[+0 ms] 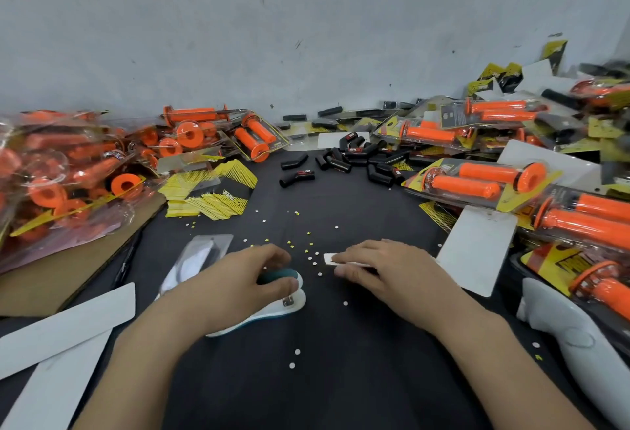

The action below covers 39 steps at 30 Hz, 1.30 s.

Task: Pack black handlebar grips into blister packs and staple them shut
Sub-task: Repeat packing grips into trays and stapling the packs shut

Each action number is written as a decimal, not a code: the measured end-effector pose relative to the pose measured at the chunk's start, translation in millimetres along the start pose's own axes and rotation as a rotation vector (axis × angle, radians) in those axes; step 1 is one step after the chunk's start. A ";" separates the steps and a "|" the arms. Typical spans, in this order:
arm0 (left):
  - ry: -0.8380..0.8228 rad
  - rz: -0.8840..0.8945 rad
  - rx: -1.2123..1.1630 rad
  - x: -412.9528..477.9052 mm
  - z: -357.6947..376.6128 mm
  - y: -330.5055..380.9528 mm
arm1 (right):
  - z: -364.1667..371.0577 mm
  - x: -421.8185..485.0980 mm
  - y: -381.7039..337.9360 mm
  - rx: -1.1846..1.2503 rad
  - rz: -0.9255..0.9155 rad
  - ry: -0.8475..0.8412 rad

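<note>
The black grips point(344, 160) lie loose in a heap at the far middle of the table point(341, 378), near the wall and well apart from both hands. None is in a pack at the centre of the work area.

An empty clear pack point(201, 259) lies flat just beside the left wrist, on its outer side. Yellow printed cards point(211, 191) are fanned out beyond it.

The left hand point(238, 279) rests palm-down on the stapler point(272, 300), fingers curled over its teal top; the white base sits on the table. The right hand point(385, 269) lies flat with fingers bent over a small white strip point(332, 259), pressing or pinching it against the table; whether it is a strip of staples cannot be told.

Small white and yellow punched dots point(308, 252) are scattered between and ahead of the hands. Finished packs of orange grips point(477, 180) are piled to the right, with more to the left point(68, 170). Plain white cards point(477, 252) lie at both sides.

Judgement: the step in hand appears to be readying the stapler, not packing. The next move calls for fetching black grips from the far heap, seating them in the empty pack with a card, and then bringing the stapler's mouth over the pack's edge.
</note>
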<state>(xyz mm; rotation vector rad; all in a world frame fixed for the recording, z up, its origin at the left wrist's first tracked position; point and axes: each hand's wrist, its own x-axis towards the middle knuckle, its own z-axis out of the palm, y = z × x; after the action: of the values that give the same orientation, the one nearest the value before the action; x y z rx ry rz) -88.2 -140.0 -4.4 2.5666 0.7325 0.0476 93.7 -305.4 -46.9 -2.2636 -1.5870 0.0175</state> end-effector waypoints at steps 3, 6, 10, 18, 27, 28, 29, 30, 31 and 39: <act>0.126 0.139 -0.005 6.8 6.0 12.0 | -16.2 2.8 -5.7 -0.011 -0.005 0.065; 0.220 0.289 0.021 11.5 14.0 27.6 | -28.7 5.5 -13.5 0.049 -0.026 0.134; 0.314 0.363 -0.051 11.7 20.6 37.3 | -38.4 3.6 -20.3 0.159 0.009 0.167; 0.407 0.151 -0.472 11.8 -0.9 28.1 | -41.7 2.6 -2.2 1.163 0.396 0.513; 0.330 0.031 -0.353 18.9 11.8 14.1 | -22.0 -7.7 10.7 1.399 0.549 0.367; 0.346 0.004 -0.317 20.8 13.0 10.4 | -18.9 -12.2 11.8 1.396 0.592 0.346; 0.350 -0.017 -0.299 22.7 14.5 8.3 | -15.8 -17.1 12.0 1.393 0.628 0.327; 0.344 -0.033 -0.299 24.7 16.2 6.3 | -12.6 -21.2 12.0 1.386 0.658 0.314; 0.330 -0.049 -0.305 26.5 18.1 4.9 | -10.2 -24.7 11.6 1.373 0.681 0.308; 0.265 -0.131 -0.296 36.1 26.7 0.1 | 5.4 -27.6 -7.8 1.322 0.687 0.255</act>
<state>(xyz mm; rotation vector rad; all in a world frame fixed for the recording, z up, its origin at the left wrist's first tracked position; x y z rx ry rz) -53.0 -133.2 -31.4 2.2477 0.9146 0.4278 75.4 -326.6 -55.1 -1.4565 -0.3015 0.6912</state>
